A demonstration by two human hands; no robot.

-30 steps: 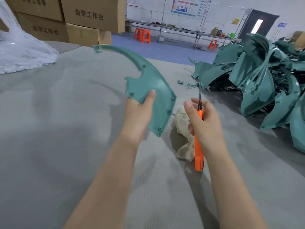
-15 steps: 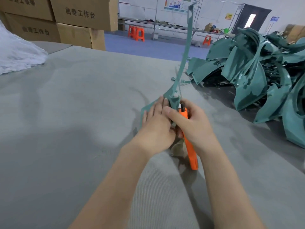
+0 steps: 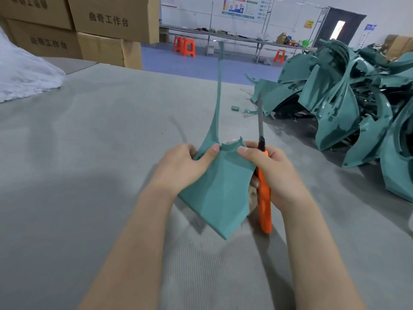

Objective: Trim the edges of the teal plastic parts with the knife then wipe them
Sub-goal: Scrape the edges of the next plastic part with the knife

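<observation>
Gripping the curved teal plastic part (image 3: 221, 193) by its upper left edge, the left hand (image 3: 185, 166) had its thumb curled onto the part's face, holding it over the grey fabric-covered tabletop (image 3: 89, 153) with its thin arm rising upright. The right hand (image 3: 274, 173) was clamped around the orange-handled knife (image 3: 264, 204), blade pointing up, thumb pressed on the part's top right edge. A pile of teal plastic parts (image 3: 346, 108) lay at the right.
</observation>
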